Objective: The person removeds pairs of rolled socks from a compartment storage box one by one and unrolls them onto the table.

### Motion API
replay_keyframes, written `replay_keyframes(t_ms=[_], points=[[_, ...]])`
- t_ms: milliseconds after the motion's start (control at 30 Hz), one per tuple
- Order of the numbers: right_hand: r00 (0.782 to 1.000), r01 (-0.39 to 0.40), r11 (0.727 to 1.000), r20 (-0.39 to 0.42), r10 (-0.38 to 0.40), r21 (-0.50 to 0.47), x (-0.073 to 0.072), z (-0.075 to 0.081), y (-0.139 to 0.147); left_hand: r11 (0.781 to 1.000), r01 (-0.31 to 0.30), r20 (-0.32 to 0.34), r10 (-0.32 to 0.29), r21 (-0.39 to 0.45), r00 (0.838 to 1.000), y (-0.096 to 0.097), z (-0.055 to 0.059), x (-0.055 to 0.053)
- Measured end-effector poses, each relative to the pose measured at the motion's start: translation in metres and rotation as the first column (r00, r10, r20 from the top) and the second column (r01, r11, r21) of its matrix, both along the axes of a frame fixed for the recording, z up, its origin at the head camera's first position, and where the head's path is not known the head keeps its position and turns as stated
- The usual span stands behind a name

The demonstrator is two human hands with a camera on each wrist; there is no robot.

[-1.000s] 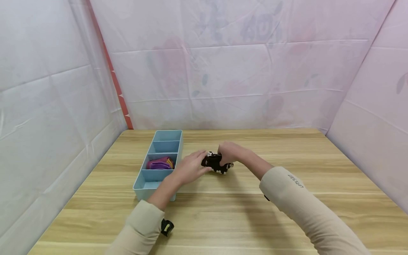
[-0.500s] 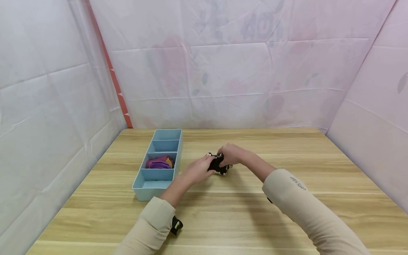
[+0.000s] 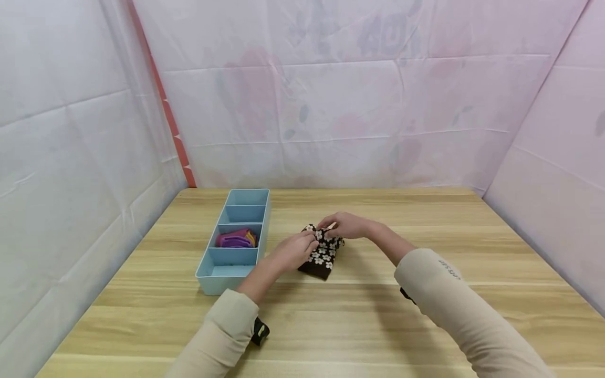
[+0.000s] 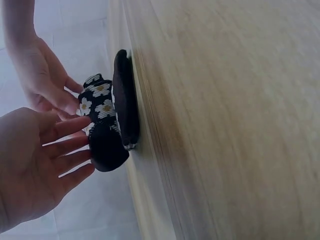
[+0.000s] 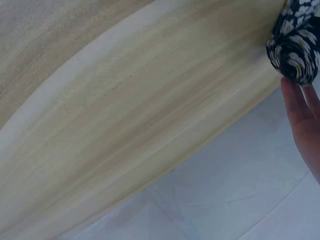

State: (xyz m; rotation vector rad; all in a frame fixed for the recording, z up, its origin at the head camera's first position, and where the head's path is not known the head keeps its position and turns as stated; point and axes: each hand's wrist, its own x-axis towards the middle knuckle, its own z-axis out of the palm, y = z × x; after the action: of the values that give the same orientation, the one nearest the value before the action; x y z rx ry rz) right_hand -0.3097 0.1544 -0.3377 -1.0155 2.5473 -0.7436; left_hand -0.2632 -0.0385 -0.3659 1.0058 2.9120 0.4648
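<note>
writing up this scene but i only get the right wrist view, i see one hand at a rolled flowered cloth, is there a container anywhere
Observer: Yes, the head view shows a light blue tray with four compartments, left of the flowered cloth.
Operator: anything inside it
Observer: A purple bundle with some yellow, in the second compartment from the near end.
Operator: and the other hand
Observer: The left hand is there too, its fingers spread apart.

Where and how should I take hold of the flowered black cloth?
Take the flowered black cloth by its rolled part, probably best from above: that coiled bulk stands proud, while the near flap lies low along the table, offering little to pinch.
</note>
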Motion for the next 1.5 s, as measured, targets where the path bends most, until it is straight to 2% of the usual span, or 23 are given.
replay_keyframes(t_ms=[100, 200, 267, 400, 533, 600, 700, 800, 900, 1033, 1133, 1267, 1367, 1500], points=[[0.997, 0.033, 0.999, -0.073, -0.031, 0.024, 0.0, -0.008, -0.004, 0.999, 0.021, -0.061, -0.022, -0.027, 0.998, 0.002, -0.001, 0.001], [0.988, 0.086, 0.994, -0.133, -0.075, 0.074, 0.001, -0.011, -0.008, 0.999, 0.012, -0.104, -0.016, -0.038, 0.994, 0.006, -0.003, 0.003], [0.982, 0.128, 0.986, -0.156, -0.111, 0.104, 0.003, -0.011, -0.009, 0.998, -0.013, -0.132, 0.005, -0.059, 0.991, 0.01, -0.004, 0.004], [0.971, 0.198, 0.97, -0.165, -0.175, 0.141, 0.007, -0.009, -0.009, 0.99, -0.102, -0.157, 0.086, -0.097, 0.984, 0.021, -0.004, 0.006], [0.963, 0.252, 0.96, -0.125, -0.237, 0.122, 0.014, -0.008, -0.007, 0.977, -0.2, -0.09, 0.194, -0.075, 0.977, 0.035, -0.004, 0.008], [0.959, 0.277, 0.957, -0.086, -0.27, 0.091, 0.017, -0.007, -0.006, 0.968, -0.251, -0.043, 0.25, -0.025, 0.967, 0.042, -0.006, 0.007], [0.949, 0.314, 0.948, 0.003, -0.314, 0.045, 0.021, -0.007, -0.005, 0.942, -0.328, 0.042, 0.326, 0.076, 0.945, 0.051, -0.007, 0.006], [0.935, 0.347, 0.938, 0.072, -0.348, 0.02, 0.023, -0.005, -0.002, 0.908, -0.388, 0.083, 0.379, 0.158, 0.922, 0.058, -0.007, 0.005], [0.923, 0.372, 0.928, 0.101, -0.371, 0.014, 0.023, -0.002, 0.001, 0.884, -0.437, 0.095, 0.426, 0.169, 0.9, 0.066, -0.006, 0.003], [0.931, 0.36, 0.933, 0.057, -0.361, 0.026, 0.021, 0.0, 0.008, 0.883, -0.448, 0.127, 0.433, 0.14, 0.892, 0.071, -0.005, 0.001], [0.937, 0.347, 0.937, -0.038, -0.346, 0.025, 0.018, -0.001, 0.015, 0.892, -0.427, 0.175, 0.401, 0.149, 0.899, 0.071, -0.003, 0.0], [0.918, 0.366, 0.93, -0.156, -0.366, -0.031, 0.014, -0.001, 0.022, 0.924, -0.355, 0.196, 0.325, 0.142, 0.925, 0.067, -0.001, 0.0], [0.906, 0.371, 0.925, -0.187, -0.379, -0.081, 0.011, -0.001, 0.026, 0.954, -0.278, 0.186, 0.255, 0.115, 0.949, 0.061, 0.0, 0.001], [0.913, 0.354, 0.928, -0.173, -0.37, -0.114, 0.01, -0.002, 0.029, 0.982, -0.17, 0.15, 0.157, 0.079, 0.976, 0.052, 0.002, 0.001]])
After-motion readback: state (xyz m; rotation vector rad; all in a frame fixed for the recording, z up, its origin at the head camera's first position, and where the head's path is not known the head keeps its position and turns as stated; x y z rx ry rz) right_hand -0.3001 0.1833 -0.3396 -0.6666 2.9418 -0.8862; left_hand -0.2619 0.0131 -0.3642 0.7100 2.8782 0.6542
